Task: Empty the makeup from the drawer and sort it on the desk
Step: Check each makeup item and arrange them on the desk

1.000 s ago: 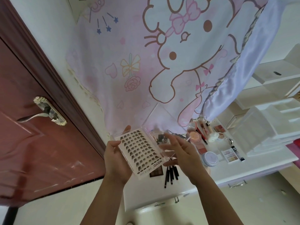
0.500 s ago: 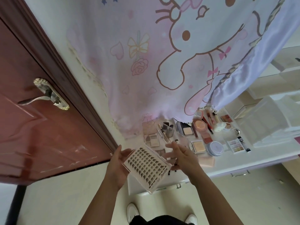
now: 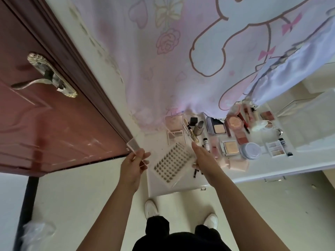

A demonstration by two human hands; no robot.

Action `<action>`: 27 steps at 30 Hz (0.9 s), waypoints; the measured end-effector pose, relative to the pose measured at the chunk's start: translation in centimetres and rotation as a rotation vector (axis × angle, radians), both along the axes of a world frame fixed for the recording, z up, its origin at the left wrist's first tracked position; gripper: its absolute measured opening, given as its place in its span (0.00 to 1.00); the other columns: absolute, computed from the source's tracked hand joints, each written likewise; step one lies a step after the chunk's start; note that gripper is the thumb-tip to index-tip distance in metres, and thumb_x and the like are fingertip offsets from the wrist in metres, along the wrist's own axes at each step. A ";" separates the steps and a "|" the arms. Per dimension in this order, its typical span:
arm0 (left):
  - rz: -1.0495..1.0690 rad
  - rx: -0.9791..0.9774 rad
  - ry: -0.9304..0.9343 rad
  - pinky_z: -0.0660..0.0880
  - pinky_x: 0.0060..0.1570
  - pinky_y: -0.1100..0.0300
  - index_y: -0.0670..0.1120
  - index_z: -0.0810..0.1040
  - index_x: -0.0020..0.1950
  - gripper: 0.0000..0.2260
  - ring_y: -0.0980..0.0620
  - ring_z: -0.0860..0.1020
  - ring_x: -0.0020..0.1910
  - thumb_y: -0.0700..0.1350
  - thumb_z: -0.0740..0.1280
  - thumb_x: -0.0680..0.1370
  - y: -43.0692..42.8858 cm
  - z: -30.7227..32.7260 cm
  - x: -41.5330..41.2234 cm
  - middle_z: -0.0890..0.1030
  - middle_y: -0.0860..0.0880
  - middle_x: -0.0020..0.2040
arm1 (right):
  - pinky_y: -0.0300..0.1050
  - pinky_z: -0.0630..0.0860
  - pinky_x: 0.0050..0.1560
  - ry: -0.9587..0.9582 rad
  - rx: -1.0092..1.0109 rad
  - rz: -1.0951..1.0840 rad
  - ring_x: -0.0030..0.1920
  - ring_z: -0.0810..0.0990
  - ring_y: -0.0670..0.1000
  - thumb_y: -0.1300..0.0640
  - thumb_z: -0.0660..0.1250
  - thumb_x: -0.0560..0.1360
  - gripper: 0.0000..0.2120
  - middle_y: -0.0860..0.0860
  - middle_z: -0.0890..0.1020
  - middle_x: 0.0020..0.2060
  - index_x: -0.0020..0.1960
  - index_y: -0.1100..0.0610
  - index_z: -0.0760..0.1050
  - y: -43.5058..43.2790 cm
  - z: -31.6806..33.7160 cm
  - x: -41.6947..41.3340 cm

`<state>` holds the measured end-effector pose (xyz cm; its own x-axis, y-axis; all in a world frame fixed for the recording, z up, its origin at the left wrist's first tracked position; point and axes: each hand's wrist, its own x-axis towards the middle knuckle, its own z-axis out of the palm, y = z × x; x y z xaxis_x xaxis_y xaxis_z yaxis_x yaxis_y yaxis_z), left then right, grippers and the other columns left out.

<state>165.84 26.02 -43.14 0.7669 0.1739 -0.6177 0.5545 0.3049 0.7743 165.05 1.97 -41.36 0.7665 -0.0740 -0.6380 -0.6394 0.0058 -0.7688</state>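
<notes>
Since half a second ago the left hand (image 3: pixel 135 163) has come off the lash tray (image 3: pixel 170 163), and its fingers now pinch a clear plastic cover (image 3: pixel 133 146) off to the left. The right hand (image 3: pixel 203 160) alone holds the tray, fingers curled round its right edge. The tray sits lower, over the near-left corner of the tabletop (image 3: pixel 190 183); whether it touches is unclear. Its long axis runs diagonally, far-right to near-left, with the lash rows facing up.

White desk (image 3: pixel 272 165). Toward its far edge lie powder compacts (image 3: pixel 230 148), lipsticks (image 3: pixel 198 126), a round jar (image 3: pixel 251 150) and an eyeshadow palette (image 3: pixel 276 150); dark brushes (image 3: pixel 195 173) lie near the front edge.
</notes>
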 end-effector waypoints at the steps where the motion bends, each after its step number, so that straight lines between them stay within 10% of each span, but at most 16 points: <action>1: 0.032 -0.017 0.002 0.76 0.45 0.56 0.43 0.78 0.57 0.07 0.51 0.80 0.41 0.44 0.67 0.81 0.2 -0.5 -0.4 0.86 0.44 0.50 | 0.49 0.77 0.57 0.046 0.041 0.003 0.51 0.83 0.49 0.37 0.57 0.81 0.20 0.47 0.86 0.47 0.55 0.50 0.80 0.3 -0.7 -0.4; 14: 0.190 -0.003 0.173 0.80 0.55 0.45 0.43 0.75 0.58 0.12 0.43 0.81 0.48 0.36 0.71 0.76 1.0 -4.5 -4.6 0.82 0.39 0.50 | 0.37 0.72 0.36 0.196 -0.122 0.236 0.37 0.77 0.47 0.53 0.58 0.84 0.13 0.50 0.80 0.42 0.59 0.54 0.79 4.4 -8.5 -2.0; 27: 0.014 0.425 0.198 0.81 0.40 0.56 0.45 0.78 0.56 0.07 0.49 0.84 0.44 0.38 0.66 0.79 1.5 -7.3 -4.9 0.83 0.45 0.48 | 0.46 0.77 0.46 0.104 -0.450 0.317 0.44 0.80 0.53 0.53 0.58 0.83 0.15 0.53 0.84 0.44 0.54 0.58 0.81 4.9 -11.1 -2.9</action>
